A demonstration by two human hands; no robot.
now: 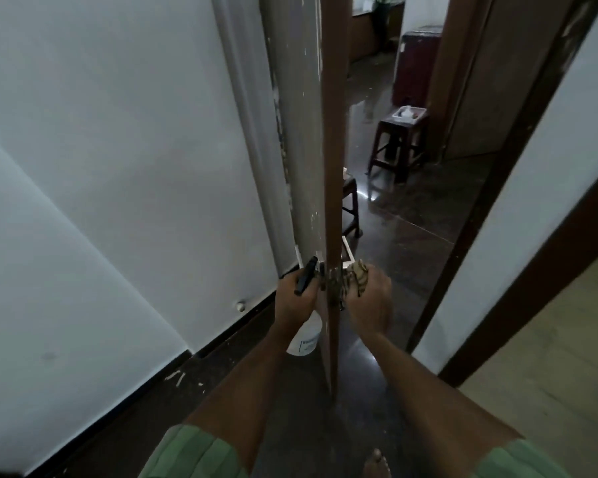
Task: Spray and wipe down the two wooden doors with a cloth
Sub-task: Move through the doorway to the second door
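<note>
Edge-on, the wooden door (332, 167) is running down frame centre, its brown edge facing the camera and its pale chipped face turning away to the left, so most of the face is hidden. A second wooden door (477, 81) is standing at upper right, cut off by the top edge and partly hidden by its dark frame. White wall (101, 150) is filling the left half. Dark glossy floor (404, 229) is reflecting light; a brown stool (399, 139) is sitting on it, carrying something white, too blurred to identify. The spray bottle (306, 334) is hanging left of the door edge; blue label text is showing but unreadable. The left hand (296, 294) is curling round its black trigger head, the body hanging below the fist. The right hand (370, 300) is bunching a striped cloth (358, 274) against the door's right side, cloth poking above the fingers. Metal hardware between the hands is hard to make out.
</note>
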